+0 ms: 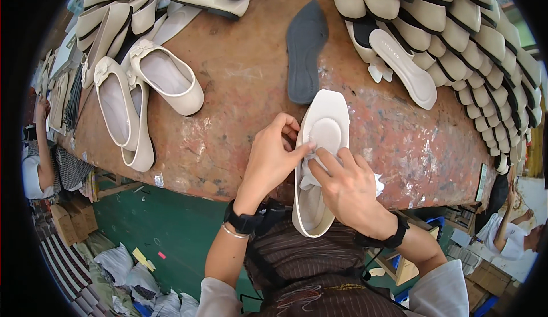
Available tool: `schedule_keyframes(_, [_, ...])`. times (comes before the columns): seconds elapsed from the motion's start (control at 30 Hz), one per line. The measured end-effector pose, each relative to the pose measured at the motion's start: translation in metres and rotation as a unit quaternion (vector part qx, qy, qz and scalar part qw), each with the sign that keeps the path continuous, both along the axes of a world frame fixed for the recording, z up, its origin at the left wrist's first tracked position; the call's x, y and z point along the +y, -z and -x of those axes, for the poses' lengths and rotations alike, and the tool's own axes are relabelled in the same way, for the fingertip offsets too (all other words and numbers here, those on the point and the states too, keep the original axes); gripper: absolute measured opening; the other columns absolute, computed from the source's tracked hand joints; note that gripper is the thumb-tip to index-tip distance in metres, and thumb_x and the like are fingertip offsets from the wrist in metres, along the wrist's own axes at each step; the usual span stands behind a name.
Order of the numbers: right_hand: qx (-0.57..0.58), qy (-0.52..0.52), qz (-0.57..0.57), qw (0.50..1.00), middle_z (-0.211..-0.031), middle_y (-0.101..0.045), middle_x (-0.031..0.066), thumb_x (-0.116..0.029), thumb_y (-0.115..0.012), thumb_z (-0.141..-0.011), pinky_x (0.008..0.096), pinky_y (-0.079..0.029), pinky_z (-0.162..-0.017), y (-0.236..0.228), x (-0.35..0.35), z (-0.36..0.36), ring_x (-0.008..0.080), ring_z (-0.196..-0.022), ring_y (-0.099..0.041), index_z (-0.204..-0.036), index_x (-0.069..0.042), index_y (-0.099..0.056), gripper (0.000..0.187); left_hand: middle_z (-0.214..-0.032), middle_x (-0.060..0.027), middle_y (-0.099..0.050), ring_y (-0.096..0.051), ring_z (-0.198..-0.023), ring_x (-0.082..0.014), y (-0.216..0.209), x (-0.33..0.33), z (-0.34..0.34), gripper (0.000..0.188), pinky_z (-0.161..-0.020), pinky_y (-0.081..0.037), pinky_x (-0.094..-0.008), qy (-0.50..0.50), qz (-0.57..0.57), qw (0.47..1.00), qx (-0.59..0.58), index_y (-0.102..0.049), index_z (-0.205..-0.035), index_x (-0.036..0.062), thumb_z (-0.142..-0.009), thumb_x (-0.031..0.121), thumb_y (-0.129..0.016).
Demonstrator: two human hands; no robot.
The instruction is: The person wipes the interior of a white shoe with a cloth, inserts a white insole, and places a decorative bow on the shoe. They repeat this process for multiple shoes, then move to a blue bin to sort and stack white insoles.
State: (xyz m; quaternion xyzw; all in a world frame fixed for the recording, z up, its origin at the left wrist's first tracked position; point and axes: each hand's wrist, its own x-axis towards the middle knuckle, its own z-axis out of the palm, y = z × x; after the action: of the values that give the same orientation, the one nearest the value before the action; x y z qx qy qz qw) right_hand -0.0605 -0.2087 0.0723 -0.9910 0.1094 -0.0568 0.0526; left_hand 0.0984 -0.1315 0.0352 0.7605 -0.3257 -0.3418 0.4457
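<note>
A cream flat shoe [298,203] stands in front of me at the table's near edge, its rounded heel toward my body. Over its front part lies a pale insole [337,103] with a squared end and a round raised pad. My left hand [274,154] curls at the left edge, thumb and fingers closed on the insole. From the right, my right hand [351,188] has its bent fingers pressed together on the insole's near part. Crumpled white material [308,177] shows under the fingertips; I cannot tell whether it is a bow or paper. Just beyond lies a dark grey insole-shaped piece [307,54].
Finished-looking cream flats [171,80] sit at the left, more heaped behind them. A tall stack of cream shoes [456,37] rises at the right, with a loose pale insole [405,71] beside it. The worn brown table [240,60] ends near my waist. Other people work at both sides.
</note>
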Motion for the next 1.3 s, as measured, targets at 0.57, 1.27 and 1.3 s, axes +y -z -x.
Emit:
schedule_keyframes(0.57, [0.036,0.008,-0.002,0.999,-0.100,-0.058,0.0053,-0.013,-0.063,-0.069,0.0318,-0.042,-0.065,-0.004,0.001,-0.002,0.0214,-0.088,-0.053,-0.087,-0.005,-0.065,0.020,-0.147,-0.0317,-0.028,-0.042,-0.130,-0.0459,0.011,0.080,0.108,0.128,-0.104,-0.040,-0.0503,0.045,0.099,0.987,-0.119,0.005,-0.148,-0.0059,-0.066,0.020,-0.089])
schedule_keyframes(1.27, [0.026,0.031,0.037,0.999,-0.086,-0.054,0.0039,-0.014,-0.062,-0.070,0.0326,-0.041,-0.070,0.001,0.003,-0.019,0.0213,-0.089,-0.053,-0.078,-0.005,-0.067,0.013,-0.147,-0.0300,-0.031,-0.041,-0.130,-0.0470,0.003,0.075,0.108,0.131,-0.106,-0.036,-0.0506,0.046,0.073,0.985,-0.151,0.015,-0.147,-0.0057,-0.066,0.018,-0.086])
schedule_keyframes(1.3, [0.008,0.031,0.050,0.998,-0.085,-0.054,0.0039,-0.014,-0.062,-0.070,0.0328,-0.041,-0.070,0.004,0.004,-0.023,0.0215,-0.089,-0.053,-0.077,-0.005,-0.067,0.012,-0.147,-0.0303,-0.031,-0.041,-0.130,-0.0473,0.002,0.077,0.105,0.131,-0.107,-0.035,-0.0507,0.044,0.069,0.985,-0.151,0.015,-0.147,-0.0058,-0.066,0.018,-0.086])
